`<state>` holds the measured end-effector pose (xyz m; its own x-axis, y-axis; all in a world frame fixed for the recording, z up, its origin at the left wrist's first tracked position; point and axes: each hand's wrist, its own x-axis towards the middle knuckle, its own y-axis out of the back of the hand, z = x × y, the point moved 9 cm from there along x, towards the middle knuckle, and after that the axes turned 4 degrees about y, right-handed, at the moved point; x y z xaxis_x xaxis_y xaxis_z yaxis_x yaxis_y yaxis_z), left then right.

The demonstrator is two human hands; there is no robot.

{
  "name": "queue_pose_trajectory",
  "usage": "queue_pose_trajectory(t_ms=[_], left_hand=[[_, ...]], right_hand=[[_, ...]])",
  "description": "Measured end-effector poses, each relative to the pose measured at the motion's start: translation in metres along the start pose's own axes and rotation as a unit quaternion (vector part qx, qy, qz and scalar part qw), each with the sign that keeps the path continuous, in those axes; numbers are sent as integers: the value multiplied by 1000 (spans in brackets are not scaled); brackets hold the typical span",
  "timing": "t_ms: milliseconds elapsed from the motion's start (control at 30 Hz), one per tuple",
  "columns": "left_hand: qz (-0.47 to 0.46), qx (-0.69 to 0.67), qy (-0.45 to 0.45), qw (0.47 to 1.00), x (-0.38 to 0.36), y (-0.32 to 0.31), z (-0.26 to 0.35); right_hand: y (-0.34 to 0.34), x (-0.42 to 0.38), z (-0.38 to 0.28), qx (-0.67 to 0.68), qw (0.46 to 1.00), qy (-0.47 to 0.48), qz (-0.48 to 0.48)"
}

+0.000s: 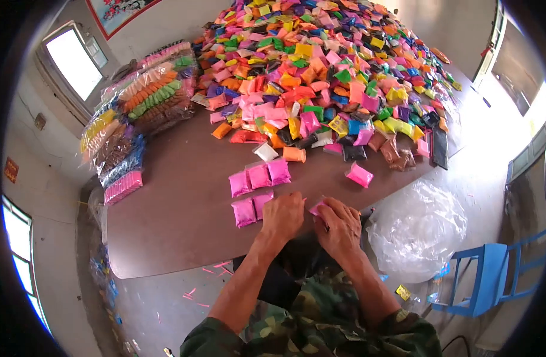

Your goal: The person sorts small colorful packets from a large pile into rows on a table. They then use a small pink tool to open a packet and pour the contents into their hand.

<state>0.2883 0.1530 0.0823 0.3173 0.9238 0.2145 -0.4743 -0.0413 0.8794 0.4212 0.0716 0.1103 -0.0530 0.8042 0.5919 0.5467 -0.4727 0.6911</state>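
1. two bare arms reach forward from green spotted sleeves (pixel 213 339), and both hands are by the near edge of the brown table (pixel 166 238).
2. the left hand (pixel 285 215) has its back facing up. its fingers are curled and close together, and they point toward the right hand (pixel 339 225). i cannot tell if they pinch anything.
3. the right hand also has its back up, and it leans in toward the left hand. its fingers are bent and clamped on a small pink bag (pixel 316 209). a bit of the bag peeks out by the fingertips.
4. the two hands are near each other, with a little gap between them.
5. just beside the left hand is a short row of two pink bags (pixel 244 213). the hand is partly in front of one.
6. behind that is a row of three pink bags (pixel 259 176), set side by side.
7. one lone pink bag (pixel 359 175) lies past the right hand.
8. farther back on the table is a big pile of bright little bags (pixel 320 71).
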Motion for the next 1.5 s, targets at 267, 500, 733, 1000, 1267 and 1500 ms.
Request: queue_pose_trajectory(t_ms=[267,500,733,1000,1267,1500], left_hand=[[-29,-18,-36,999,6,-5,21],[-59,-17,-48,997,19,-12,24],[13,3,-25,1000,35,-2,12],[48,-123,51,990,-18,28,-2],[62,-171,58,982,-49,37,5],[66,-113,-10,991,-44,9,27]], right_hand=[[1,-1,2,7,1000,-11,17],[2,0,0,7,1000,-5,14],[-1,-1,2,13,1000,-6,-11],[4,-7,1,13,994,-68,-85],[17,-6,5,63,996,-30,-62],[14,-7,14,59,997,-10,-42]])
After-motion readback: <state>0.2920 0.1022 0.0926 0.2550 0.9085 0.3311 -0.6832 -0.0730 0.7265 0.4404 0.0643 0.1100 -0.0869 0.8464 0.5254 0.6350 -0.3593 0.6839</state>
